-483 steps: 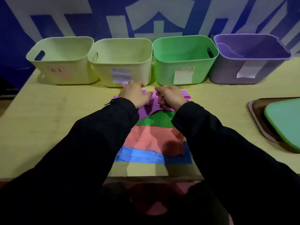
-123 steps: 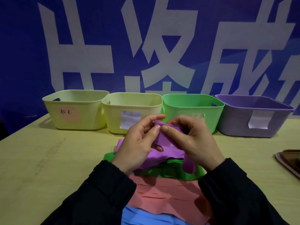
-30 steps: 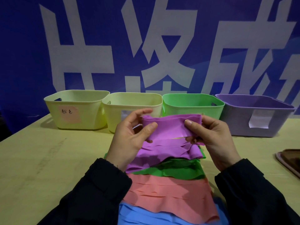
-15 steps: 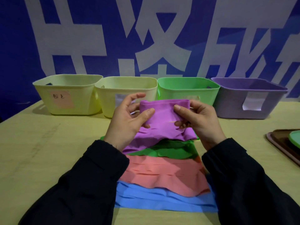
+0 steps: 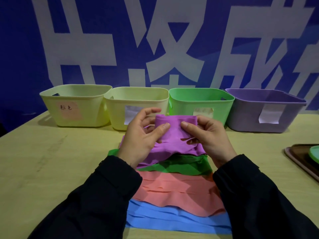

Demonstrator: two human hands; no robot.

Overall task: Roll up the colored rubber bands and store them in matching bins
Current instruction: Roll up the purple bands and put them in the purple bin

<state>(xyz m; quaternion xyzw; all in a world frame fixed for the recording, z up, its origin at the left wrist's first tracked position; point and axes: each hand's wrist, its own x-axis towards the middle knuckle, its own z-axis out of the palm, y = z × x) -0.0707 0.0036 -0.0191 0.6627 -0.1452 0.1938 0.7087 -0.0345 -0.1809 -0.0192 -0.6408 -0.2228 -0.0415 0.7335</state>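
A purple rubber band is lifted a little above the table, its top edge folded over. My left hand pinches its left side between thumb and fingers. My right hand pinches its right side the same way. Below it more purple bands lie on green bands, then salmon-pink bands and blue bands nearest me. At the back stand a yellow bin with a pink label, a second yellow bin, a green bin and a purple bin.
A brown tray holding a green lid sits at the right edge of the wooden table. A blue wall with large white characters rises right behind the bins.
My hands have drawn closer together on the purple band, and its top edge now lies folded into a narrower strip. The view has tilted slightly.
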